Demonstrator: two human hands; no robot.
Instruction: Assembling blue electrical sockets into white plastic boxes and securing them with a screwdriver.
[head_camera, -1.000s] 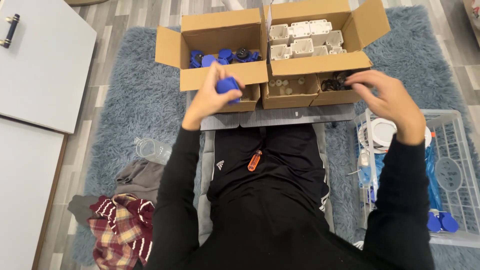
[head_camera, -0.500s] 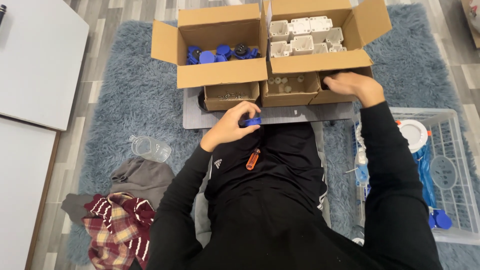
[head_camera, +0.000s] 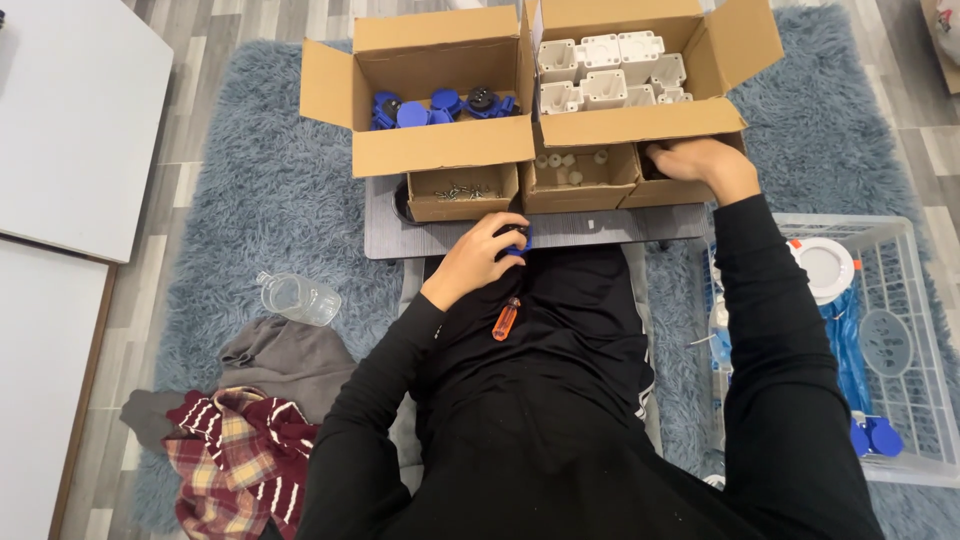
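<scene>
Fingers of the left hand were clamped on a blue part, while the right hand reached inside a small brown box, its fingers hidden, nothing yet assembled.

Black long sleeves, black clothing, bare hands.

Board on rug, just ahead of the lap. Three small boxes in a row on it: screw box left, middle box, right box. Behind them, two big boxes: caps box left, housings box right. Basket right of the lap. Bottle and clothes left. Screwdriver on the lap.
</scene>
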